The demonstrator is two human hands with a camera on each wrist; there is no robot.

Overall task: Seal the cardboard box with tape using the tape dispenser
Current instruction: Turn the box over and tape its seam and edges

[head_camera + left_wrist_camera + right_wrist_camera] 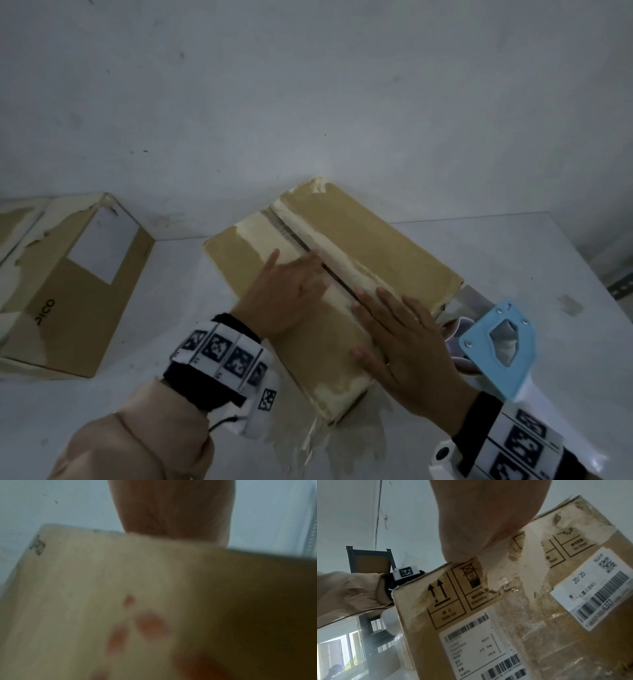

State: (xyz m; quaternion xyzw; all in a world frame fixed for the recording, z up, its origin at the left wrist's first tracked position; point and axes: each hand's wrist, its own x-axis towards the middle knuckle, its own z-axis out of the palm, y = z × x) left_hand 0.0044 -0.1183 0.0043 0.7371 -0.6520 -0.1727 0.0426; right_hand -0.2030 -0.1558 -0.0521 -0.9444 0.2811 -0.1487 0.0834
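A brown cardboard box (376,240) lies slantwise on the white table, its two top flaps folded down and meeting at a dark seam (294,236) edged with pale old tape residue. My left hand (291,291) presses flat on the left flap, fingertips at the seam. Flat on the right flap, nearer to me, lies my right hand (400,342). Both hold nothing. The blue tape dispenser (496,346) lies on the table just right of the box, untouched. The right wrist view shows the box side (522,615) with labels under my palm (488,513). The left wrist view is blurred cardboard (102,588).
A second cardboard box (68,281) with a white label stands at the left of the table (513,246). A grey wall rises right behind the boxes. Torn tape scraps (342,435) lie at the box's near corner. A dark metal shelf (368,561) stands in the room.
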